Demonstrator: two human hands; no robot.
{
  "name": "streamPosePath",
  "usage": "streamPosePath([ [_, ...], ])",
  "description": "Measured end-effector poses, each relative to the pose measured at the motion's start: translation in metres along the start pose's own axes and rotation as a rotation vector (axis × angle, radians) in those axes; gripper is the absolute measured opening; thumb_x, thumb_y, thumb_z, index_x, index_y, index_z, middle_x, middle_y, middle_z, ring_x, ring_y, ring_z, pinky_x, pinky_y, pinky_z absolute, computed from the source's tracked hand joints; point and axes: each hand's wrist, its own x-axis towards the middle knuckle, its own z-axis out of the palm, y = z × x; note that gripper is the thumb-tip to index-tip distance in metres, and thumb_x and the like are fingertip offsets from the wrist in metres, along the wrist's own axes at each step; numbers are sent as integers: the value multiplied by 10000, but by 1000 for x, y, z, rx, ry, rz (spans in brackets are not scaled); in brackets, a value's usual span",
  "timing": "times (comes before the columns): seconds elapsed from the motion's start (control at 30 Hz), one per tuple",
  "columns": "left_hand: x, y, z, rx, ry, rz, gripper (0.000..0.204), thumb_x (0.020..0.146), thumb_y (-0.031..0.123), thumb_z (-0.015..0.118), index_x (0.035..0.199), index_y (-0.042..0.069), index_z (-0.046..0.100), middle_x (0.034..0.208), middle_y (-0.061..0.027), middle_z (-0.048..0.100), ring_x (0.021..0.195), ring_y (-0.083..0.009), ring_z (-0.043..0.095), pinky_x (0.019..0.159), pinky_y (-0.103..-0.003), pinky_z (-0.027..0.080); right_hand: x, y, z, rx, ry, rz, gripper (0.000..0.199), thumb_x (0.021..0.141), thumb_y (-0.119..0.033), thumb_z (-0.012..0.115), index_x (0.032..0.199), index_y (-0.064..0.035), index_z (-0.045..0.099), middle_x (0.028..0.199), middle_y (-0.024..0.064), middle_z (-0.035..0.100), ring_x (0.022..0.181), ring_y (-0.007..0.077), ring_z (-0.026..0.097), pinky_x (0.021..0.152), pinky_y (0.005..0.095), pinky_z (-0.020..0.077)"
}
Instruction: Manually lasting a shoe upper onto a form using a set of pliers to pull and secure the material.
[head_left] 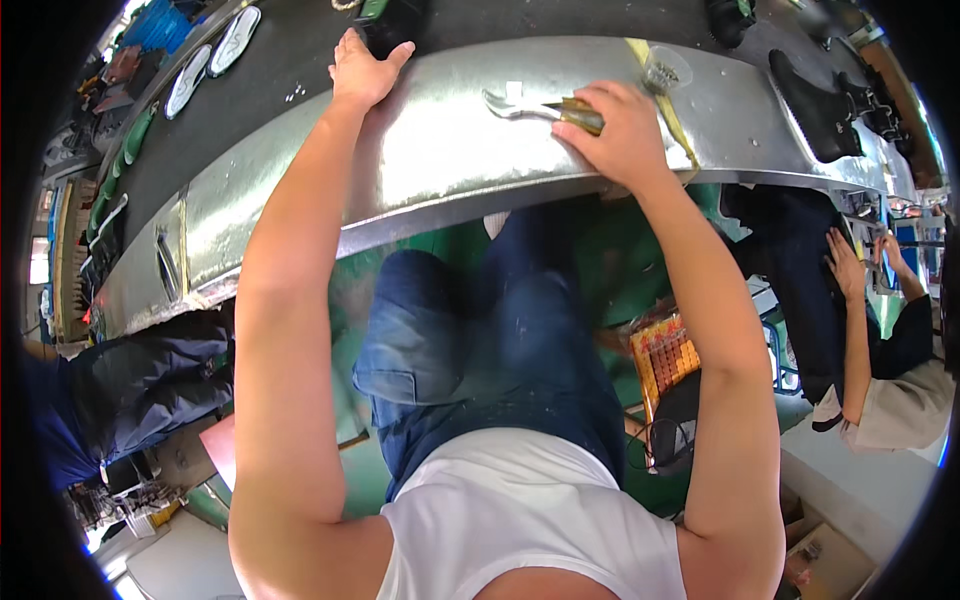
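Note:
My right hand (625, 130) is closed round the yellow-brown handles of a pair of pincers (525, 108). Their curved silver jaws point left, low over the metal bench top (470, 155). Farther left, my left hand (365, 70) reaches to the bench's far edge with its fingers stretched and thumb apart. Just beyond its fingertips is a black shoe (395, 25) with a green part in its top; I cannot tell whether they touch.
A dark belt (300, 60) runs behind the bench, bearing pale shoe soles (235, 40) at left. A clear round dish (665, 68) sits right of my right hand, near a yellow strip. Black boots (815, 105) stand farther right. Co-workers (850, 265) sit on both sides.

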Motion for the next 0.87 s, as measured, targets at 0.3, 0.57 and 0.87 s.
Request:
streamPosePath([
  [0.3,-228,-22,-271,-639,-274,112,328,836,24,709,1146,-16,611,981,-177,652,917,-341,656,857,-382,522,-61,-51,-28,50,-270,-391,330,748,-296,791,952,-93,631,1042,84,629,1016,288,591,817,415,443],
  [0.57,-412,-110,-318,-433,-851,-552,526,913,335,671,1246,-54,550,1145,-268,615,1085,-411,593,962,-431,470,-205,-86,9,-114,-730,96,393,913,-438,629,818,-58,596,846,177,658,812,368,664,671,470,513],
  [0.87,-311,-70,-370,-126,-577,-23,467,810,454,755,888,16,613,822,-168,621,793,-386,613,720,-458,513,-172,-74,-53,-127,-658,196,344,973,-353,574,788,-63,577,706,225,645,691,428,650,621,524,507],
])
